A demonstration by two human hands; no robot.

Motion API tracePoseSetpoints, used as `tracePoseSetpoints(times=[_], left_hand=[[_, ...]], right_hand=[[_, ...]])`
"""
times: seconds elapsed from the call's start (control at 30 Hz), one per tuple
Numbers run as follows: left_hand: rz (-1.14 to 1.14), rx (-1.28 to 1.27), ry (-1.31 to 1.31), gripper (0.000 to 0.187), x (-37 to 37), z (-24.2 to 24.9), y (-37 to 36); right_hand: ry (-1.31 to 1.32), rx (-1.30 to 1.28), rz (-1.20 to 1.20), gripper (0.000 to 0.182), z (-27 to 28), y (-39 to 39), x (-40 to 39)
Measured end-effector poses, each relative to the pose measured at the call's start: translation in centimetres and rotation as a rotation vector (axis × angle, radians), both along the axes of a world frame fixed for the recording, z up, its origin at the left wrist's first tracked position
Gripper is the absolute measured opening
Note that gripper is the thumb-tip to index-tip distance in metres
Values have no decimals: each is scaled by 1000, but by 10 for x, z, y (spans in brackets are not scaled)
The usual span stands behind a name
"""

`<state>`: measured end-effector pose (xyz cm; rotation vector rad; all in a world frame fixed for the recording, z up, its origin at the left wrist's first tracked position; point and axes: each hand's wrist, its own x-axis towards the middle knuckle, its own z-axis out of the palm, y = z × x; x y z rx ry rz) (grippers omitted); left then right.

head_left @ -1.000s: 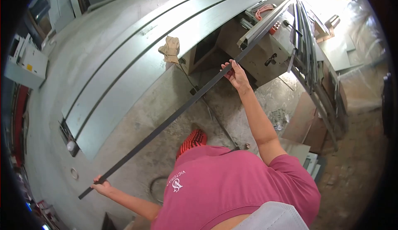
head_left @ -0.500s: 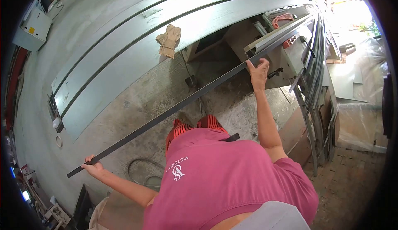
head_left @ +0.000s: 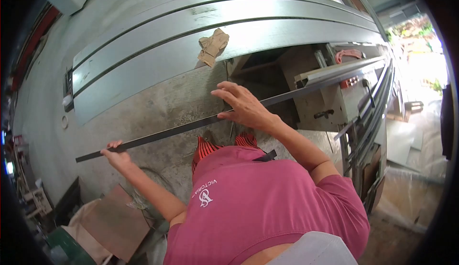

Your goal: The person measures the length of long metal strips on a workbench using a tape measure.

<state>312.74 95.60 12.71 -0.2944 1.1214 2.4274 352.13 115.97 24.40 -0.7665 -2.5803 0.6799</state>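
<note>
A long, thin dark grey metal bar (head_left: 177,129) slants across in front of my body, low at the left and rising to the right. Near its left end, my left hand (head_left: 117,157) is closed round it, the tip sticking out beyond my fingers. Around the middle of the bar, my right hand (head_left: 246,107) lies across it, fingers stretched out and apart, thumb at the lower edge. The far right stretch of the bar overlaps a stack of metal profiles (head_left: 330,72).
Beyond the bar lies a long grey panel surface (head_left: 124,86) with dark grooves, a pair of tan work gloves (head_left: 213,46) on it. An open cabinet (head_left: 313,95) stands at the right, beside bundled metal strips (head_left: 351,148). A brown board (head_left: 114,222) is at lower left.
My right hand has slid left from the bar's right part to its middle. The bar's left end has risen in view, so it slopes less. The camera view has shifted.
</note>
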Motion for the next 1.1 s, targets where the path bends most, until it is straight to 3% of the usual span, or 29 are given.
tracePoseSetpoints(times=[0.1, 0.33, 0.77, 1.07, 1.1], left_hand=[[-1, -18, 20, 47, 42, 4, 17], [0, -96, 19, 46, 121, 16, 66], [2, -120, -24, 42, 235, 42, 121], [-44, -59, 10, 38, 309, 63, 154], [-62, -60, 27, 39, 314, 68, 157]], right_hand=[[4, 8, 121, 59, -3, 4, 4], [14, -27, 155, 59, -14, 14, 25], [-223, -43, 317, 65, -25, 20, 35], [-206, -61, 179, 43, -36, 32, 58], [-133, 35, 134, 38, -40, 32, 63]])
